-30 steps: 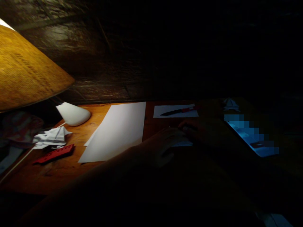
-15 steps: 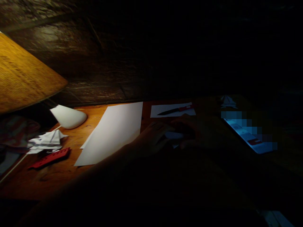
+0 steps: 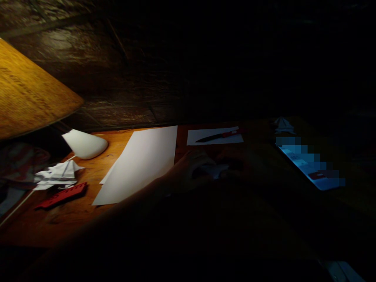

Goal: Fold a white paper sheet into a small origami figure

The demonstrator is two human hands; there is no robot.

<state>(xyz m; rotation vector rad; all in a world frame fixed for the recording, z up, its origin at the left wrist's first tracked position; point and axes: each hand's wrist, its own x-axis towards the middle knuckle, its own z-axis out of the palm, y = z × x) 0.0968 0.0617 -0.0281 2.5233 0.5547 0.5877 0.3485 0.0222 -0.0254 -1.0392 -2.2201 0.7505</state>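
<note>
In deep shadow near the middle of the head view, my left hand (image 3: 195, 162) has its fingers bent around a small piece of folded white paper (image 3: 216, 169). My right hand (image 3: 242, 162), barely visible in the dark, is at the paper's other side, its fingers seemingly closed on it. Just beyond both hands a knife with a black blade and red handle (image 3: 216, 137) lies on a small white paper (image 3: 192, 139). Large white sheets (image 3: 147, 160) lie left of my left hand, partly overlapping, with my forearm across their near edge.
At left stands a lamp with a yellow-brown shade (image 3: 32, 90) and white base (image 3: 86, 145). Near it are a folded paper shape (image 3: 60, 175) and a red slotted piece (image 3: 63, 196). To the right are a lit screen (image 3: 305, 164) and another folded paper (image 3: 283, 125). A dark wall (image 3: 123, 90) rises behind.
My hands have shifted slightly and the fingers have changed position around the paper, which now shows a different, more crumpled-looking outline. Other things stay in place.
</note>
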